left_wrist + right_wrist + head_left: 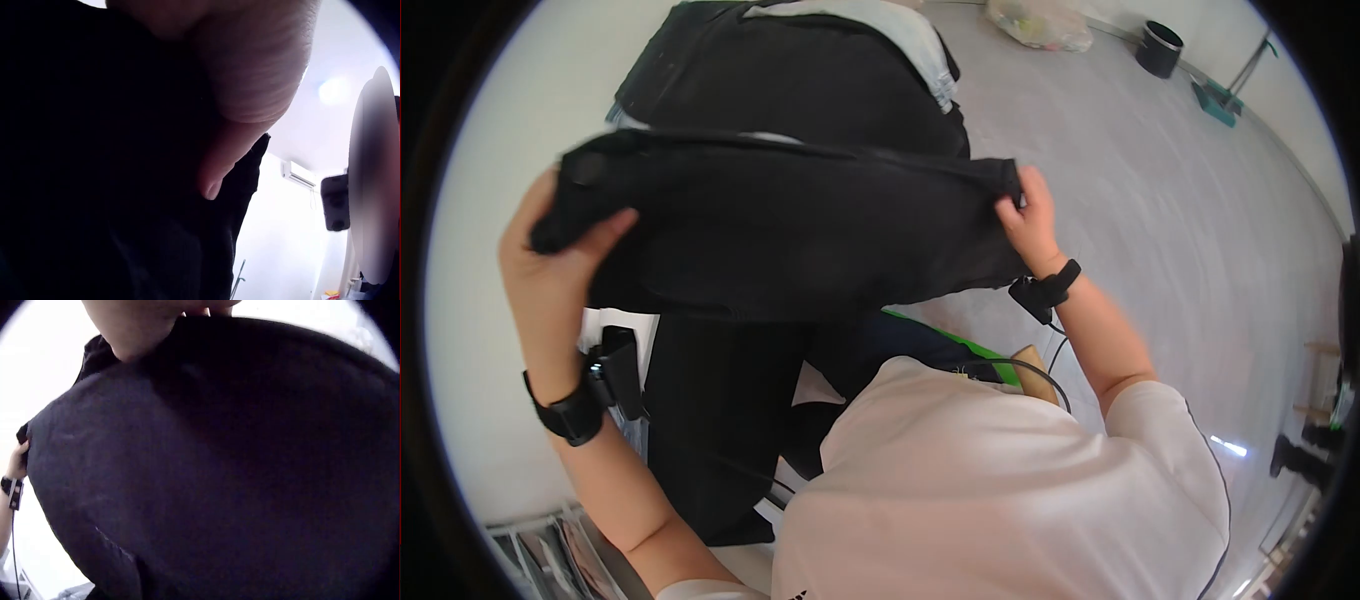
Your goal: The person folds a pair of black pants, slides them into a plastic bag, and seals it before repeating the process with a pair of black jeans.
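Presently we are holding the black cloth (800, 230) spread in front of our white shirt (1000, 480), left hand (550, 250) and right hand (1033, 222) fingers curled on its ends, uneven grip possibly risking a slipped corner.

held cloth (800, 225): matt right across
floor (1140, 270): smooth, and there's a glossy glint
bag (1040, 24): thin, crinkly plastic
shirt (1000, 480): smooth cloth
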`<state>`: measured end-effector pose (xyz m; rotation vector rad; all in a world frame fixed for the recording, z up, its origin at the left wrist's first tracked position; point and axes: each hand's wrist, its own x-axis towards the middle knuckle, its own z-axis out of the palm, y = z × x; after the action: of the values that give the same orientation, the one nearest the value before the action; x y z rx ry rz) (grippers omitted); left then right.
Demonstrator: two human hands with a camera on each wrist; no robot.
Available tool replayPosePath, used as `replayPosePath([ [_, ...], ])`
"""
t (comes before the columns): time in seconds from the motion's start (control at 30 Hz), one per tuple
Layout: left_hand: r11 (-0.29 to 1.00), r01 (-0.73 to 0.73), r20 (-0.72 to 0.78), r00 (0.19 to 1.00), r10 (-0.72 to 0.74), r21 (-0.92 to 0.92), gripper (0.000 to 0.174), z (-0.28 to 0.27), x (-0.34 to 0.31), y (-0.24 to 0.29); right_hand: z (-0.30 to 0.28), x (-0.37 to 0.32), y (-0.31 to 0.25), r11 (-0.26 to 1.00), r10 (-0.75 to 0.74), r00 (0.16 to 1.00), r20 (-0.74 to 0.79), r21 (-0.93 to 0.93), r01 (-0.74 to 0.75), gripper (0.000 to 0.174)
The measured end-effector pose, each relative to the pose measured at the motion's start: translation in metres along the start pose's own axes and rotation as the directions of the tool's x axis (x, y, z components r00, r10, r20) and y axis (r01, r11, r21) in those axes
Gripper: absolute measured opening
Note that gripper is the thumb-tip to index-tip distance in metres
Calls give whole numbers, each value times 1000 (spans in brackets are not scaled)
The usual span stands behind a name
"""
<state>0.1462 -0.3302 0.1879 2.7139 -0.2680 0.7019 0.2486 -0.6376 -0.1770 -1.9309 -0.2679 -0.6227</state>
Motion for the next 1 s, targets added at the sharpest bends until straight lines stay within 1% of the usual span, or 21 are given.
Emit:
replayPosePath([
  [0.03, 998, 15, -49, 999, -12, 61, 39, -14, -1, -2, 5, -2, -7, 991, 110, 992, -68, 80, -105, 33],
  [0.07, 992, 33, -98, 995, -21, 124, 38, -29, -2, -4, 6, -3, -15, 992, 96, 994, -46, 91, -92, 33],
  [0.13, 982, 93, -189, 980, -61, 165, 38, -59, -4, -13, 1, -1, -28, 957, -31, 992, -124, 284, 65, 50],
  [0.17, 984, 150, -229, 965, -125, 93, 40, -72, -7, -18, -2, -2, -28, 956, -116, 991, -64, 265, 129, 66],
  [0.2, 983, 147, -233, 965, -119, 108, 39, -87, -11, -26, -5, -1, -38, 954, -146, 986, -81, 253, 162, 56],
  [0.27, 968, 218, -272, 946, -178, 126, 40, -120, -20, -51, -6, -5, -29, 995, -54, 995, 88, 91, 46, 38],
  [0.3, 959, 264, -290, 930, -226, 101, 41, -128, -24, -51, -6, -7, -24, 992, -81, 990, 113, 100, 70, 38],
  [0.37, 934, 355, -328, 887, -324, 39, 42, -144, -34, -49, -4, -5, -20, 987, -52, 965, 256, -137, 89, 22],
  [0.4, 970, 244, -334, 916, -223, 21, 41, -152, -37, -45, 0, -4, -26, 985, -85, 958, 274, -124, 123, 22],
  [0.47, 1000, 10, -344, 939, -5, 12, 42, -170, -43, -36, 11, -2, -35, 997, -78, 994, 74, 22, 77, 20],
  [0.53, 973, -230, -342, 914, 219, 9, 44, -182, -53, -24, 20, 9, -48, 995, -73, 995, 69, 70, 68, 21],
  [0.6, 982, -183, -447, 876, 180, 35, 44, -198, -77, -12, 26, 19, -54, 995, 87, 975, 205, 22, -94, 28],
  [0.67, 970, -232, -436, 867, 242, 77, 45, -244, -99, -30, 29, 29, -45, 996, 77, 951, 299, -73, -58, 29],
  [0.7, 966, -256, -414, 883, 220, -31, 45, -252, -125, -16, 30, 30, -42, 991, 77, 930, 358, -133, -31, 28],
  [0.73, 969, -216, -381, 891, 247, 121, 47, -266, -134, -23, 33, 35, -41, 981, 86, 902, 423, -196, -1, 27],
  [0.8, 990, 10, -562, 824, 73, 143, 47, -268, -175, -14, 31, 54, -41, 949, -210, 927, 310, -165, 270, 24],
  [0.87, 991, 36, -557, 830, 40, 126, 48, -297, -223, -29, 15, 84, -63, 934, -310, 922, 233, -108, 341, 27],
  [0.9, 982, 129, -619, 785, -18, 135, 47, -314, -256, -37, 3, 101, -92, 947, -198, 948, 248, -203, 250, 31],
  [0.93, 958, 265, -716, 690, -107, 113, 46, -330, -300, -47, 4, 121, -78, 859, -477, 874, 96, -159, 487, 33],
  [0.97, 919, 392, -805, 560, -195, 50, 45, -347, -345, -57, -5, 131, -109, 885, -415, 899, 142, -166, 435, 33],
  [1.0, 871, 490, -866, 417, -276, -41, 44, -365, -394, -74, -6, 151, -112, 891, -425, 864, 270, -45, 452, 30],
])
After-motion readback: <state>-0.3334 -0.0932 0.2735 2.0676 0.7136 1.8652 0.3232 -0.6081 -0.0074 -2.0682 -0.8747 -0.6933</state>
